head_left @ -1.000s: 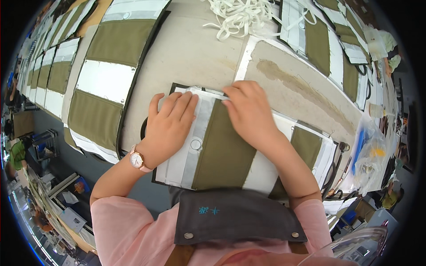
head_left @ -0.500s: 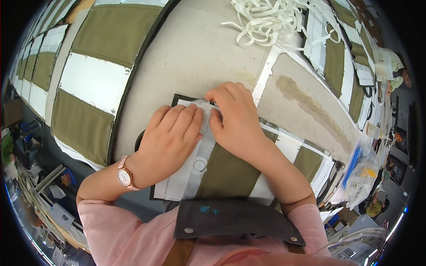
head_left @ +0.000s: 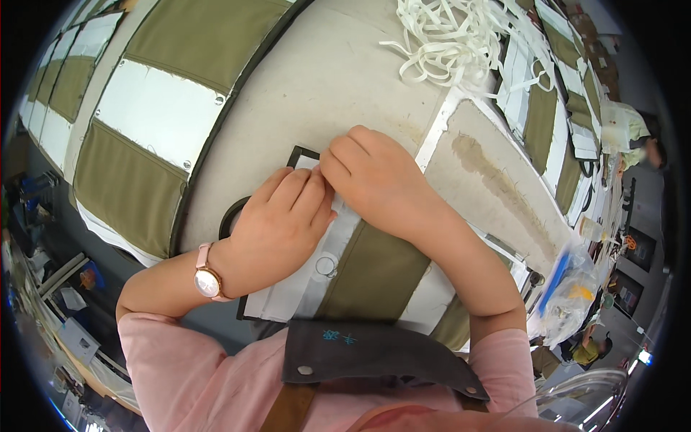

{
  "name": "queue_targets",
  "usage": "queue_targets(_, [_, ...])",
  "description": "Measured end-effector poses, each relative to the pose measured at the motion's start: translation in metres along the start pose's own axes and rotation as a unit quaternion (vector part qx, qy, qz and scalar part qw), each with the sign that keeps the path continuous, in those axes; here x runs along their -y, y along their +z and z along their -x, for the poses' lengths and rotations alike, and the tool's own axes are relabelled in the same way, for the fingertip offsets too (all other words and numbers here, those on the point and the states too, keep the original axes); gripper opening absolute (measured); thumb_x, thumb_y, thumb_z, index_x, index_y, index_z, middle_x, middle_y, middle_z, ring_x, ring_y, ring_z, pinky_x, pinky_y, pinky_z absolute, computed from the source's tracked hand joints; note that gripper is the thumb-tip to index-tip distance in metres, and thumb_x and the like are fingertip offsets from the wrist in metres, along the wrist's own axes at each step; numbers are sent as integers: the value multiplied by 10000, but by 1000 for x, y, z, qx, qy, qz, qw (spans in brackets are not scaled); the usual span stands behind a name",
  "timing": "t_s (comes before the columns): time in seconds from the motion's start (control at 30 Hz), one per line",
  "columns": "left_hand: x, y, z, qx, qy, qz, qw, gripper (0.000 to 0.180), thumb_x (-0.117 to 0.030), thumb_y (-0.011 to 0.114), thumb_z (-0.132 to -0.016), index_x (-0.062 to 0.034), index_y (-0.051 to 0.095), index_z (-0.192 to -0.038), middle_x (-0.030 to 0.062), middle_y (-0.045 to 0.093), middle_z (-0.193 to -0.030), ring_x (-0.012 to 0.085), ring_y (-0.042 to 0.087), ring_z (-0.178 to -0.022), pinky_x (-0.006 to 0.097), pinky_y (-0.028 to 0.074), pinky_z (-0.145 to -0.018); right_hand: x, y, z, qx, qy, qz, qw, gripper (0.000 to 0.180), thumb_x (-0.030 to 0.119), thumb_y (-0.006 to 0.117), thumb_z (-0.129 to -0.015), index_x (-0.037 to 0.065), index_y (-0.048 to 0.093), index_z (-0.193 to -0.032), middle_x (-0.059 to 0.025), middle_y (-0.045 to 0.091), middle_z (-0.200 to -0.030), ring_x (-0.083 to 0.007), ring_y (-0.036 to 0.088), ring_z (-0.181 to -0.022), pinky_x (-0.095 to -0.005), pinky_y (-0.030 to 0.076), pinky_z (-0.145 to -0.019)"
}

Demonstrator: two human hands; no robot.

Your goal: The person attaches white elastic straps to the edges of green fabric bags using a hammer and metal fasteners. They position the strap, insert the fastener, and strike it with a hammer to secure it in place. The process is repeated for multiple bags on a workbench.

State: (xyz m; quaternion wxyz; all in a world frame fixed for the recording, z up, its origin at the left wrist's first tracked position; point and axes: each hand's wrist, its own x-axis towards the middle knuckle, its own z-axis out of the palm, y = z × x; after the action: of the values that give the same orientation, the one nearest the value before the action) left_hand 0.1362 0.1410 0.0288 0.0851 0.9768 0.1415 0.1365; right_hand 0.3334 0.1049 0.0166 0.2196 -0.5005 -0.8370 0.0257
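Note:
A fabric panel (head_left: 378, 277) of olive and white bands with dark edging lies before me on the table. A translucent strip (head_left: 313, 288) runs along it, with a round clear snap or button (head_left: 326, 266) on it. My left hand (head_left: 281, 219) is bent over the panel's left part, its fingers together. My right hand (head_left: 378, 180) curls over the far edge from the right. The fingertips of both hands meet there, closed on the panel near its dark-bound corner (head_left: 302, 155). Exactly what the fingertips pinch is hidden behind the knuckles.
A larger olive and white panel (head_left: 144, 108) lies at the left. White ribbon (head_left: 453, 43) is heaped at the far side. More panels (head_left: 543, 108) lie at the far right, with a clear plastic bag (head_left: 572, 295) nearer me. A co-worker (head_left: 594, 349) is at the lower right.
My right hand has shifted slightly left and closed in, so its fingertips now meet the left hand's. The left hand has stayed nearly in place. The view has shifted a little.

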Motion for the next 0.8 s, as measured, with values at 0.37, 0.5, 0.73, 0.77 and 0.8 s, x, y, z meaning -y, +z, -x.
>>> queue_targets(0.37, [1, 2, 4, -17, 8, -47, 999, 390, -159, 720, -802, 59, 657, -1119, 175, 642, -1138, 311, 638, -1034, 369, 571, -845, 9, 4, 3, -45, 77, -40, 995, 111, 57, 656, -719, 54, 571, -790, -77, 524, -799, -251, 559, -795, -359, 479, -633])
queue_targets(0.5, [1, 2, 4, -19, 7, -36, 999, 352, -154, 714, -805, 53, 655, -1084, 190, 650, -1120, 313, 652, -1015, 363, 578, -821, 4, -2, -3, 4, -9, 16, 1000, 102, 66, 655, -715, 59, 575, -779, -76, 521, -786, -236, 562, -800, -346, 484, -633])
queue_targets(0.73, [3, 5, 2, -36, 6, -40, 999, 345, -129, 724, -775, 41, 658, -1067, 183, 668, -1098, 293, 663, -981, 347, 581, -789, 21, 16, -6, -39, 211, -39, 976, 123, 84, 686, -727, 58, 584, -789, -82, 541, -787, -253, 569, -814, -364, 480, -674])
queue_targets(0.77, [3, 6, 1, -42, 3, -37, 998, 347, -124, 728, -768, 36, 661, -1069, 175, 672, -1099, 285, 665, -976, 344, 580, -782, 22, 15, -2, -46, 223, -35, 973, 123, 77, 690, -744, 55, 591, -814, -84, 545, -805, -261, 564, -823, -373, 470, -700])
queue_targets(0.8, [4, 4, 2, -45, -8, -22, 999, 343, -118, 729, -767, 29, 664, -1070, 161, 676, -1103, 273, 666, -972, 340, 580, -778, 22, 15, 2, -56, 235, -34, 970, 125, 69, 693, -761, 53, 598, -840, -86, 549, -824, -270, 559, -833, -382, 460, -725])
